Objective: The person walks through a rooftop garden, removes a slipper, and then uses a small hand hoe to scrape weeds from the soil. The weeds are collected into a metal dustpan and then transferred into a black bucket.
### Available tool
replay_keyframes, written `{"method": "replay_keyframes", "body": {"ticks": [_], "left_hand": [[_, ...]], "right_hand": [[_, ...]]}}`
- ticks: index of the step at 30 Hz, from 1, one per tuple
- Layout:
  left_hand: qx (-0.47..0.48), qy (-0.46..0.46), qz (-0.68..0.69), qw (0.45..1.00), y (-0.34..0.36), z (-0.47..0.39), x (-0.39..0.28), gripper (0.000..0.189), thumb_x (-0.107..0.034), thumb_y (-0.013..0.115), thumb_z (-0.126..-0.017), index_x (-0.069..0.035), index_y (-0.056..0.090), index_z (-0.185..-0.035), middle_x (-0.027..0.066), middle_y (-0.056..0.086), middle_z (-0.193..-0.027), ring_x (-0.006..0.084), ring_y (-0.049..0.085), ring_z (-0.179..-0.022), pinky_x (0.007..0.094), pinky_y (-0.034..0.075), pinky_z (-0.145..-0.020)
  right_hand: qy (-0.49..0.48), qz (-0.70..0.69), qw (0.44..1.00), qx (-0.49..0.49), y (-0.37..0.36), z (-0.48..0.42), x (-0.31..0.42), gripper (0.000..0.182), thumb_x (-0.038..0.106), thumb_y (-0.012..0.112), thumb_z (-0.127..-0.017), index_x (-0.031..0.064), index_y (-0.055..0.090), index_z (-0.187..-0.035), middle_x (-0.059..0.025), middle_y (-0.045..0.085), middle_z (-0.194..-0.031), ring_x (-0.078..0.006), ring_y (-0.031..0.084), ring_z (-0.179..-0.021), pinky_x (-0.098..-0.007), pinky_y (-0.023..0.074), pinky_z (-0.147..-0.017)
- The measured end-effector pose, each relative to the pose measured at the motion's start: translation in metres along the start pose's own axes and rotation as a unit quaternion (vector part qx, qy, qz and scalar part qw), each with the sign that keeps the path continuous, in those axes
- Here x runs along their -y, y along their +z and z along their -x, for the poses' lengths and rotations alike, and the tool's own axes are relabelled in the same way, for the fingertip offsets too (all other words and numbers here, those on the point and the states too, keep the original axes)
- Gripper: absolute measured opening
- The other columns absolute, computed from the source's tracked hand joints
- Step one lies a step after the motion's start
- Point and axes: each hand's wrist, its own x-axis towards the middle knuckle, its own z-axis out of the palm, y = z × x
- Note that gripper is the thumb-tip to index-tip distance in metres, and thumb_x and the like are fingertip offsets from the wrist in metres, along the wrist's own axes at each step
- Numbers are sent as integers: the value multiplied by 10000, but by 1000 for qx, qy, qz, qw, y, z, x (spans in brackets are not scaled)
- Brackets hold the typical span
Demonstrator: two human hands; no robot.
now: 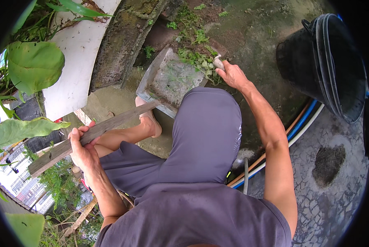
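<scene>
My left hand (85, 151) grips a weathered wooden handle (110, 124) that slants up to a metal dustpan (141, 86) on the ground. Loose green bits and dirt lie on the pan's flat bed. At the pan's right edge, my right hand (232, 75) is closed around the rounded, worn handle of a hand tool (218, 62) with a bent metal neck. The tool's working end is hidden among leaves. Pulled weeds (203, 63) heap along the pan's far and right edges, some of them over its lip.
A black plastic bucket (298, 58) stands at the right. Blue, white and orange hoses (304, 120) run below it. A rough concrete kerb (119, 46) and a white board (76, 46) lie at the left, with broad leaves (36, 66) hanging close by. My sandalled foot (149, 119) is near the pan.
</scene>
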Motion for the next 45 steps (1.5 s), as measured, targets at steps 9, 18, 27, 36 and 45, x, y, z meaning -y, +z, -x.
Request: {"method": "replay_keyframes", "body": {"ticks": [9,18,27,36,45], "left_hand": [[64,2,-54,996,7,16,-8,208,-202,599,-950,6,597,-956,158,640,-983,386,644,-1061,374,649,-702],[75,-2,64,995,-26,10,1,129,-119,563,-942,-37,546,-844,137,627,-911,374,635,-1076,477,652,-692],[64,-1,46,997,-11,2,11,139,-107,542,-942,-41,527,-820,125,593,-872,353,644,-1042,457,657,-669],[76,-1,34,996,-15,0,9,155,-93,538,-941,-18,519,-808,162,622,-903,384,631,-1073,459,654,-695],[94,17,4,995,-13,3,13,179,-135,544,-954,-33,498,-815,155,617,-905,390,608,-1112,470,655,-691]], "right_hand": [[-61,89,990,-91,-12,-22,18,344,338,563,-945,18,469,-1030,-248,669,-809,-438,665,-738,-529,533,-673],[45,75,992,-87,-37,-107,-1,440,388,563,-946,-8,506,-1130,-270,670,-994,-438,648,-958,-509,523,-837],[48,115,979,-159,-41,-105,5,329,300,498,-964,-14,501,-1061,-263,679,-874,-434,670,-848,-524,533,-766],[-84,201,975,-42,-6,-29,37,232,183,467,-930,-24,495,-1030,-248,677,-872,-389,687,-789,-495,552,-713],[-90,456,881,-90,-153,-63,113,178,191,562,-902,74,694,-879,-105,714,-854,-257,714,-803,-406,585,-678]]}}
